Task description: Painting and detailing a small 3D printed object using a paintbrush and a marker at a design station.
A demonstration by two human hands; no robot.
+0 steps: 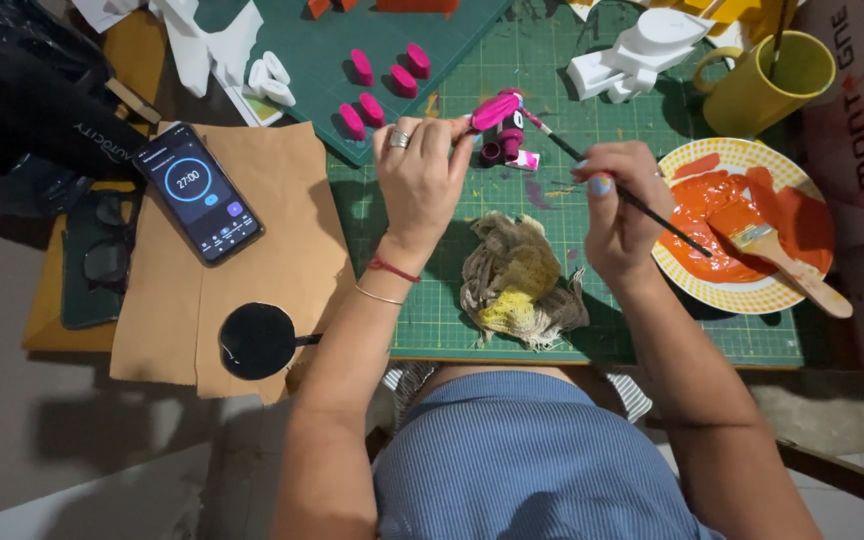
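— Two hands at work; what has each got?
— Left hand [418, 172] pinches a small pink oval piece [495, 111] between fingertips and thumb, closed tight on it, raised above the green cutting mat [552, 60]. Right hand [620, 208] is closed round a thin paintbrush [607, 180], its tip touching the pink piece.
— What sits near that grip?
— Just under the held piece stand small pink paint pots [508, 146]. Toward the person from both hands lies a crumpled stained rag [518, 280]. Beyond the left hand, five more pink ovals [382, 85] rest on the mat.
— And beside the right hand?
— A plate of orange paint [752, 290] with a flat wooden-handled brush [777, 255] lying in it; a yellow mug [767, 85] beyond
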